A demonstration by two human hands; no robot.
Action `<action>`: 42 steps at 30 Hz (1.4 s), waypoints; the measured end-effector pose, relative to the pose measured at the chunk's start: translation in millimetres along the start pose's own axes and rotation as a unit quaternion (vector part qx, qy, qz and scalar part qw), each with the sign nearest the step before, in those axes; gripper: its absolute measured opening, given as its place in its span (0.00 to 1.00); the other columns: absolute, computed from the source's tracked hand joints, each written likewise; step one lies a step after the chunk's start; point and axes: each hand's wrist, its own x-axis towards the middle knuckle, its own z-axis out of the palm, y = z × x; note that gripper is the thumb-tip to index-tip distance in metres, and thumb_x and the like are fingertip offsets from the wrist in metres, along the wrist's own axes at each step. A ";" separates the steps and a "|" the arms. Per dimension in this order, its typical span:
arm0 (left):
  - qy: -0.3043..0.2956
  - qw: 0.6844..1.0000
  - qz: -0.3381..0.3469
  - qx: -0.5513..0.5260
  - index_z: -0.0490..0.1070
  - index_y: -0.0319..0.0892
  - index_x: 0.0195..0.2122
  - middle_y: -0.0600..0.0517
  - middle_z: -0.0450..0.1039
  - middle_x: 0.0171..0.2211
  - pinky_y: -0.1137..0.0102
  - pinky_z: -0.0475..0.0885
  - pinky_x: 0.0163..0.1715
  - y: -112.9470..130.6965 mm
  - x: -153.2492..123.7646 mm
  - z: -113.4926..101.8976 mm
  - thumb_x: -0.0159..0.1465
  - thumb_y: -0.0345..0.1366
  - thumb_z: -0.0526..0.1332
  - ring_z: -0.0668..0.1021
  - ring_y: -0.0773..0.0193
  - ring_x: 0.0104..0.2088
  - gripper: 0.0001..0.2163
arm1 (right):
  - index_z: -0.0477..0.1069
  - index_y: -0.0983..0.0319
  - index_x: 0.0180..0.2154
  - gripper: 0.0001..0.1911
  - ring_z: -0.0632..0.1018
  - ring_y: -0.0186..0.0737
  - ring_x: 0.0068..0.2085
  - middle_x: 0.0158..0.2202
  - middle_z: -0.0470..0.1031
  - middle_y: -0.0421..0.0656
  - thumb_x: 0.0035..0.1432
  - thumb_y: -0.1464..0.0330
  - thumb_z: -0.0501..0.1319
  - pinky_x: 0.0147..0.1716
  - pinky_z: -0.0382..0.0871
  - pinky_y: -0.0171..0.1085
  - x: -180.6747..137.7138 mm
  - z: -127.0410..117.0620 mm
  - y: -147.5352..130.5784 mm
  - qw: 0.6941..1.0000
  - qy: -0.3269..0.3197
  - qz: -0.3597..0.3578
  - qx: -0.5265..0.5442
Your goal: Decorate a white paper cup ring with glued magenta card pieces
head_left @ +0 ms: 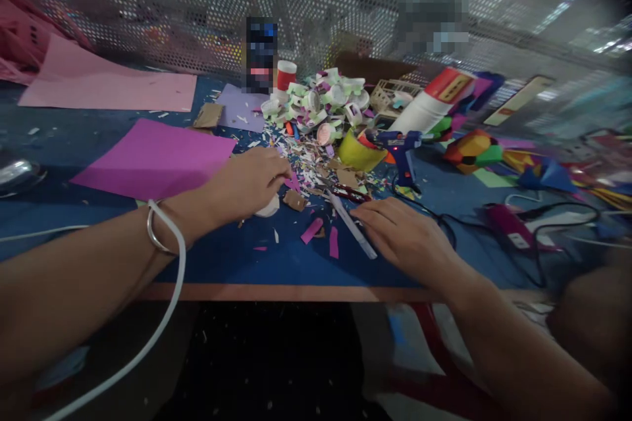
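Two bare hands work over a cluttered blue surface (222, 266), seen from above. The left hand (249, 181) is palm down with its fingers bent together, the tips at a small magenta strip (294, 181); whether they grip it cannot be told. The right hand (407, 230) lies flat and relaxed, fingers stretched out, with nothing seen in its grasp. Its fingertips are just beside a slim white tool (353, 227) and near a dark red one, too blurred to name.

Between the hands are a brown cardboard piece (295, 200) and, nearer the front edge, two magenta scraps (311, 230). A white disc (268, 206) shows partly, below the left hand's fingers. Past them spreads a litter of paper bits (311, 164) — mostly white, some coloured — with a heap of small white-and-green pieces (316, 102) behind.

To the left lie a magenta sheet (153, 158), a pink sheet (123, 91) and a lilac sheet (241, 110). To the right, a blue glue gun (405, 161) stands beside a yellow ring (360, 150); farther right is a purple power strip (511, 227) with dark cords. A white cable (178, 270) crosses the left wrist, over a silvery bracelet (157, 237).
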 end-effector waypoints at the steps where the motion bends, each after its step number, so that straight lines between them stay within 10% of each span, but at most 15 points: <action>1: 0.007 1.000 -0.001 -0.003 0.75 0.36 0.46 0.44 0.74 0.43 0.61 0.67 0.52 -2.3 -0.8 -1.0 0.71 0.35 0.52 0.73 0.55 0.48 0.13 | 0.75 0.64 0.50 0.13 0.79 0.48 0.47 0.46 0.80 0.51 0.67 0.73 0.55 0.45 0.77 0.47 1.6 -0.4 -1.0 1.000 0.003 -0.002 0.005; 7: -0.017 0.999 0.037 0.009 0.76 0.40 0.47 0.46 0.71 0.43 0.59 0.64 0.52 7.4 -6.5 -0.6 0.68 0.46 0.60 0.70 0.53 0.47 0.15 | 0.77 0.64 0.46 0.13 0.81 0.47 0.45 0.43 0.81 0.50 0.69 0.70 0.55 0.42 0.77 0.45 18.0 -5.2 -1.6 1.000 0.020 -0.016 0.004; 21: -0.048 0.997 0.050 0.019 0.75 0.42 0.45 0.45 0.69 0.49 0.55 0.61 0.54 11.1 -1.3 10.8 0.65 0.41 0.60 0.67 0.50 0.52 0.11 | 0.76 0.62 0.43 0.12 0.80 0.45 0.43 0.42 0.81 0.48 0.68 0.68 0.54 0.40 0.72 0.41 56.3 -1.8 6.0 0.998 -0.003 0.000 0.068; 29: -0.035 0.995 0.074 -0.065 0.74 0.41 0.36 0.50 0.75 0.35 0.62 0.66 0.47 12.1 2.5 4.5 0.65 0.31 0.60 0.72 0.58 0.41 0.04 | 0.76 0.63 0.42 0.13 0.79 0.44 0.40 0.39 0.81 0.49 0.68 0.66 0.54 0.38 0.68 0.39 89.5 15.1 7.1 0.991 0.021 -0.015 0.135; 42: 0.193 0.965 0.088 -0.152 0.75 0.44 0.42 0.49 0.78 0.47 0.63 0.73 0.52 31.4 6.0 13.8 0.68 0.28 0.57 0.78 0.62 0.49 0.09 | 0.75 0.62 0.38 0.16 0.73 0.31 0.23 0.30 0.78 0.40 0.65 0.55 0.61 0.23 0.66 0.32 81.8 16.2 13.9 0.848 0.035 0.145 0.509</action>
